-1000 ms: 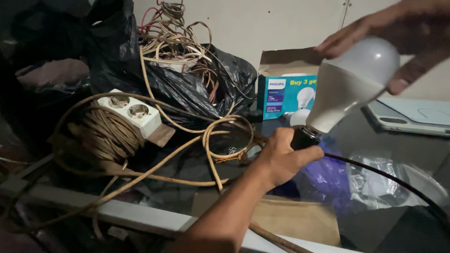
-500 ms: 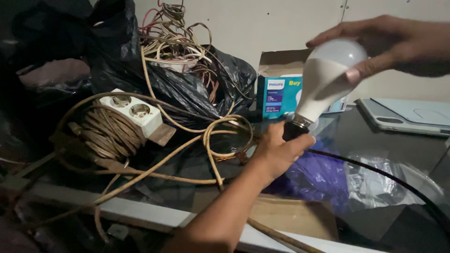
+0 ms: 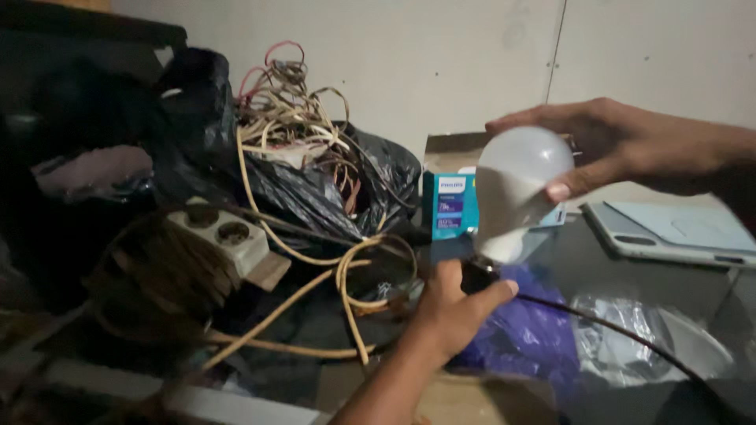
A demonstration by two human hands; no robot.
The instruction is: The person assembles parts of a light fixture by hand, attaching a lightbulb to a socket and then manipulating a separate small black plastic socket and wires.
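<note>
My right hand (image 3: 622, 145) grips the round top of a large white light bulb (image 3: 516, 193), held tilted with its base pointing down and left. The bulb's base meets a black lamp socket (image 3: 476, 275) that my left hand (image 3: 453, 311) holds from below. A black cable (image 3: 614, 330) runs from the socket off to the right. Behind the bulb stands its open blue and white cardboard box (image 3: 454, 201).
A tangle of tan and coloured wires (image 3: 291, 110) spills over a black plastic bag (image 3: 307, 197). A white double socket block (image 3: 224, 232) lies on a coil of tan cord (image 3: 157, 275). A purple bag (image 3: 524, 334), clear wrapping (image 3: 622, 330) and a grey tablet case (image 3: 681, 232) lie at right.
My right hand has carried the bulb down and leftward, closer to the socket. My left hand has stayed on the socket, shifting slightly. The view has also swung a little.
</note>
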